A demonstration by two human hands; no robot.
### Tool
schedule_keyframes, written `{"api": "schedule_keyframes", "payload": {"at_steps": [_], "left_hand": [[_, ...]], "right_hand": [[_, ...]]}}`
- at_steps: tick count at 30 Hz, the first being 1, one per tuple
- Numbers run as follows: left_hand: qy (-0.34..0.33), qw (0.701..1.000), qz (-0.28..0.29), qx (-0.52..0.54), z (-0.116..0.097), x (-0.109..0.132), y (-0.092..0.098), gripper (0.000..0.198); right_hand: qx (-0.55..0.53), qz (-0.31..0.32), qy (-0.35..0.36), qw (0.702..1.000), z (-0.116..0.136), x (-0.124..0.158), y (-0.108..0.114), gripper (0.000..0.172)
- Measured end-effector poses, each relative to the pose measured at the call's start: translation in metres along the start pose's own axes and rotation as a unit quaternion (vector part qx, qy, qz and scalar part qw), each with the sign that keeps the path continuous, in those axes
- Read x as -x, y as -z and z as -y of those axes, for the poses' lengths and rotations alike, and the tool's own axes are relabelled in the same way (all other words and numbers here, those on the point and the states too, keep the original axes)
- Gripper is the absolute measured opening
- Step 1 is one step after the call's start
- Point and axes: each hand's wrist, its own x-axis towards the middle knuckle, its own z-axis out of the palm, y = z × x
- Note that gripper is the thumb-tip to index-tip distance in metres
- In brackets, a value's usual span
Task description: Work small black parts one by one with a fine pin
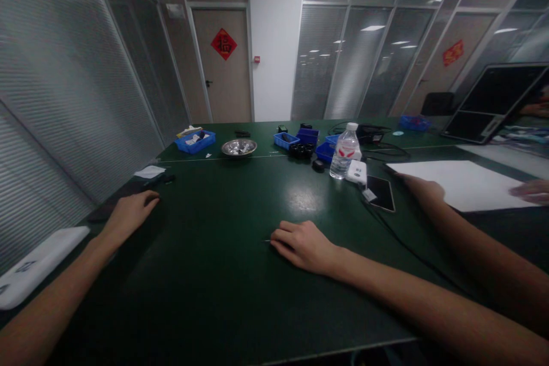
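Note:
My right hand [305,245] rests on the green tabletop [214,286], its thumb and fingers pressed together in a pinch. From the fingertips a short, thin, pale piece [266,240] sticks out to the left; its kind is too small to make out. At the table's left side lies my left hand [131,213], palm down and loosely bent, with a gap between thumb and fingers and nothing seen in it. Just beyond that hand are a small dark object [169,178] and a white paper [149,171].
Another person's arm and hand [424,191] hold a white sheet [467,183] at right. A water bottle [343,154], white device [357,171] and phone [381,193] stand or lie nearby. Farther back are a metal dish [239,147] and a blue basket [195,141].

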Motion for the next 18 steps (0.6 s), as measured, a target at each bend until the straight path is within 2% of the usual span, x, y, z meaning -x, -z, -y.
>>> {"api": "schedule_keyframes", "payload": {"at_steps": [6,12,18], "left_hand": [[-0.003,1.0,-0.009,0.01,-0.0001,0.0019,-0.0018,0.053],[-0.01,1.0,-0.002,0.014,-0.004,0.0046,0.0007,0.049],[-0.003,0.998,-0.035,0.046,0.0019,-0.0017,-0.0028,0.046]], "right_hand": [[0.001,-0.004,0.003,1.0,-0.0007,0.0006,-0.0016,0.026],[0.0,-0.003,0.002,1.0,0.0002,0.0001,-0.001,0.026],[-0.002,0.002,0.0,1.0,-0.0011,0.0014,-0.0015,0.027]]}}
